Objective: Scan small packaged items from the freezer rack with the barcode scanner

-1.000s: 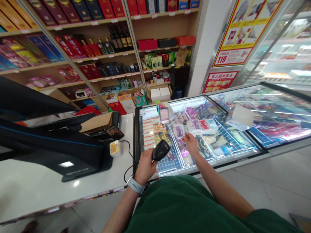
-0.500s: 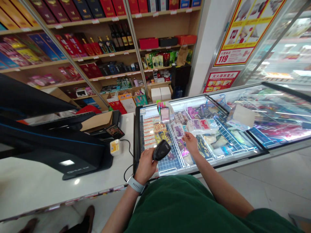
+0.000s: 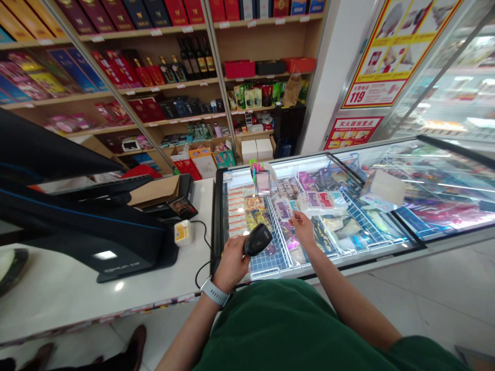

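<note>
My left hand, with a grey watch on its wrist, is wrapped round a black handheld barcode scanner. The scanner's head points up and to the right, over the glass-topped freezer. Pinched by its edge between the fingers of my right hand is a flat white packet with purple print. Beyond that hand, a row of similar white packs with purple and red labels lies on the glass. A pale, partly blurred-out item stands near the freezer's back edge.
On the white counter at left stand a black checkout machine, a small yellow-and-white tub and an open cardboard box. A black cable runs along the counter edge. A white box rests on the freezer's right part.
The view has shifted slightly, and a dark-rimmed round object now shows at the counter's left edge. Both hands keep their grips nearly unmoved.
</note>
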A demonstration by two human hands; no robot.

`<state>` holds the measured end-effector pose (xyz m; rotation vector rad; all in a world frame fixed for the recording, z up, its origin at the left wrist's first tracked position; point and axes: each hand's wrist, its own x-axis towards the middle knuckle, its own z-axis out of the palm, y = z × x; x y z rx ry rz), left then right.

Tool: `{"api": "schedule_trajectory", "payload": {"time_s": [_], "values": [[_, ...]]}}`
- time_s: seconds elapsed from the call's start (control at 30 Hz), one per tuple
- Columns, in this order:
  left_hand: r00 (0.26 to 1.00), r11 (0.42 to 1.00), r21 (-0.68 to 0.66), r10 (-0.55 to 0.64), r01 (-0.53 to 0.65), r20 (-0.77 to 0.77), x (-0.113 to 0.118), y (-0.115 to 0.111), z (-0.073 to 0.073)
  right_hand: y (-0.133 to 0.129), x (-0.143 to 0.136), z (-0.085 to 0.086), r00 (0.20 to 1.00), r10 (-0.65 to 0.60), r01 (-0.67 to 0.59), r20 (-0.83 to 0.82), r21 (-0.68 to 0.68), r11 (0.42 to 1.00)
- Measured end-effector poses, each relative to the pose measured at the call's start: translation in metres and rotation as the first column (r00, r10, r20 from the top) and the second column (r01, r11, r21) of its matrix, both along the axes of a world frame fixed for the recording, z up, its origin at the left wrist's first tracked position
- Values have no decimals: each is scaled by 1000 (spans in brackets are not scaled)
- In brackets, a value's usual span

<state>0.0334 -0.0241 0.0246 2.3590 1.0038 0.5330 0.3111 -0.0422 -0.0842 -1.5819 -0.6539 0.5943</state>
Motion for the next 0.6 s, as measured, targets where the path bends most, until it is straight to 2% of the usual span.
{"api": "schedule_trajectory", "payload": {"time_s": [0.2, 0.6], "values": [[1000, 1000, 0, -4, 4, 10, 1, 0, 0, -1, -1, 4, 1000, 3, -3, 0, 9, 1000], [1000, 1000, -17, 25, -26, -4, 1, -1, 0, 0, 7, -4, 999, 12, -11, 47, -28, 1000]]}}
